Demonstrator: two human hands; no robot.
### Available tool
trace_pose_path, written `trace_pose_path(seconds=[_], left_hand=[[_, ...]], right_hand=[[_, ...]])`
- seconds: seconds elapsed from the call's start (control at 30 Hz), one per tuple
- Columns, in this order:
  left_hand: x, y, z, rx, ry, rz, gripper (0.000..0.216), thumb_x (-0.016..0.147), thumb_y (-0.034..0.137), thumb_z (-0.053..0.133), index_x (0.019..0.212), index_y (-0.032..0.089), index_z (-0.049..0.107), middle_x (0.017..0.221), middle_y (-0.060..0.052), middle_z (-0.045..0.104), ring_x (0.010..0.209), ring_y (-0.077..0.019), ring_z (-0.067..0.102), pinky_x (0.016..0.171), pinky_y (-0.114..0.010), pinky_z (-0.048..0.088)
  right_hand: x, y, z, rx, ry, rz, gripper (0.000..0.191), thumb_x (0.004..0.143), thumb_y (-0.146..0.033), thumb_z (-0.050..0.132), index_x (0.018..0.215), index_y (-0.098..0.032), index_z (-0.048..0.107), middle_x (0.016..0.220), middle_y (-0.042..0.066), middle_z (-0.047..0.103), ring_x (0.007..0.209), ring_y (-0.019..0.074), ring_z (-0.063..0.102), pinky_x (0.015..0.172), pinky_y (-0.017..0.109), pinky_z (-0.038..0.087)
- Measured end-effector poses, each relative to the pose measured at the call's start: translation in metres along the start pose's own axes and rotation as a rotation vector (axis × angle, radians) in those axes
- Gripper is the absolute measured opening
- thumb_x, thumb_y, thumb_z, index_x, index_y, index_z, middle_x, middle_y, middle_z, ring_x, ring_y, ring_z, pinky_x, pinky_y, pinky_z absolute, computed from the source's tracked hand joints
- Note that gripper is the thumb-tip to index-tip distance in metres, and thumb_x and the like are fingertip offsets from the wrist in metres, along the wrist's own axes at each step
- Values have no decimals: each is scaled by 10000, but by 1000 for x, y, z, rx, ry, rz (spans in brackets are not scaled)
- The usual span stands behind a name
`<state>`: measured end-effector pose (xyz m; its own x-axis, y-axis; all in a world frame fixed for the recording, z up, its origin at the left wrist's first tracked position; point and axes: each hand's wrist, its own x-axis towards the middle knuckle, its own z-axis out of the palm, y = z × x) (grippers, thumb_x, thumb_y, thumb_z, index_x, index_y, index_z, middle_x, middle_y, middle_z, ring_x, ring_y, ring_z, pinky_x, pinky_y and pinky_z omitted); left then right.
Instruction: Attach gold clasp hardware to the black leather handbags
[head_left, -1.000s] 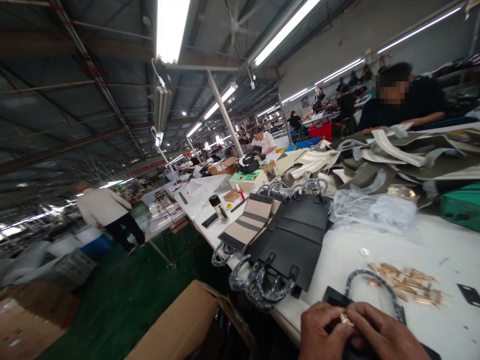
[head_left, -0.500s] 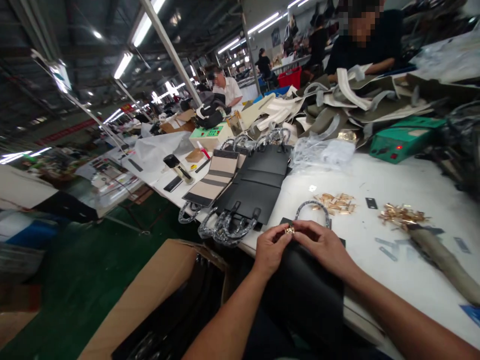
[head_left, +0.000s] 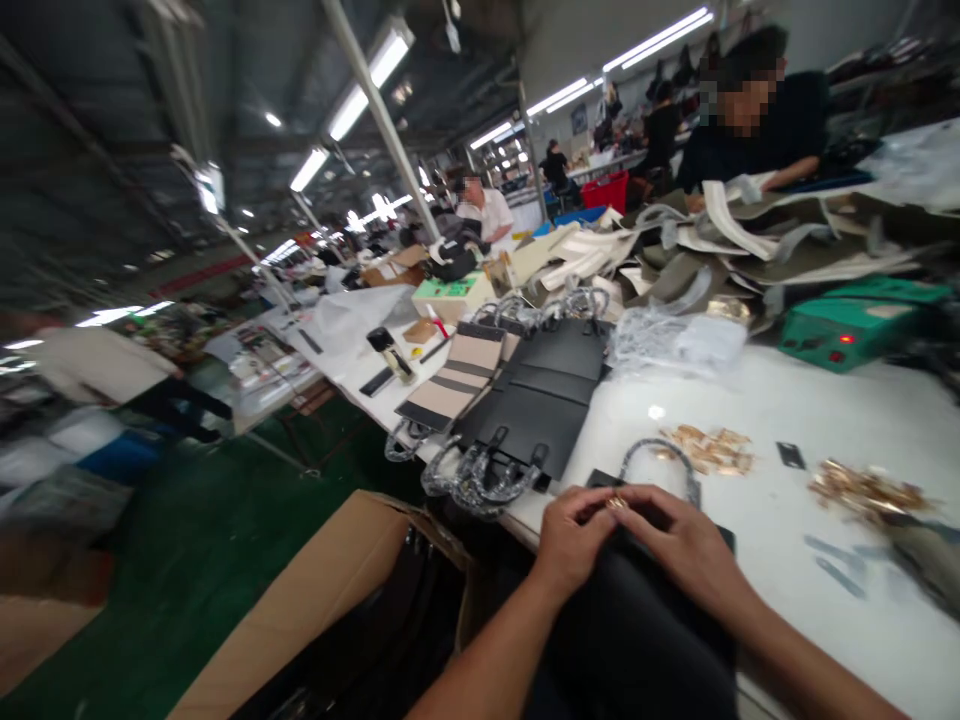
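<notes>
Both hands meet at the top edge of a black handbag (head_left: 645,630) in front of me. Between my fingertips is a small gold metal fitting (head_left: 616,503); its exact kind is hard to make out. My left hand (head_left: 571,540) pinches it from the left side, thumb and forefinger closed. From the other side my right hand (head_left: 686,540) pinches it too, its fingers curled against the bag's edge. A wrapped handle (head_left: 664,448) of the bag arches up behind my right hand.
Gold metal pieces (head_left: 709,450) and a second gold pile (head_left: 862,487) lie on the white table (head_left: 780,620). Black bag panels (head_left: 551,400) are to the left, a green box (head_left: 847,325) at right. An open carton (head_left: 300,610) stands below. A co-worker (head_left: 787,130) sits opposite.
My view has tilted, so the scene sits lower and further right. Both hands keep pinching the gold fitting at the bag's edge. At far left, a walking person shows more fully.
</notes>
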<state>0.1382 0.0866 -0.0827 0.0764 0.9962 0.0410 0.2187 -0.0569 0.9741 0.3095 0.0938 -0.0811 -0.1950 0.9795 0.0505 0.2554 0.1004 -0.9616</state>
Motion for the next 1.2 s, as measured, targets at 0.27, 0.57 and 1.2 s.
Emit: trace_pose_path(seconds=[0.27,0.57,1.2], left_hand=[[-10,-1,1,140,180,106,340,718,230,752,1057,199,759,1097,-81,676,1014,-216,629,927,-319,503],[-9,-5,-3,108,204,-237,824,623,287,791,1389,128,530,1403,-150,540,1272,-304,505,1099,-412,379],[29,3,-7,-261,-219,-438,298,620,162,707,919,152,701,728,-2,704,626,-148,610,591,-239,441]], right_hand=[[2,26,4,-31,-56,19,441,850,-613,583,1097,-262,684,1012,-9,759,934,233,711,724,219,563],[-2,22,4,-67,-14,-27,438,835,-634,577,1040,-265,692,944,-3,760,892,243,715,760,254,564],[-44,-17,-28,-172,313,32,342,943,-533,508,1080,-244,629,1184,59,695,991,248,650,885,389,479]])
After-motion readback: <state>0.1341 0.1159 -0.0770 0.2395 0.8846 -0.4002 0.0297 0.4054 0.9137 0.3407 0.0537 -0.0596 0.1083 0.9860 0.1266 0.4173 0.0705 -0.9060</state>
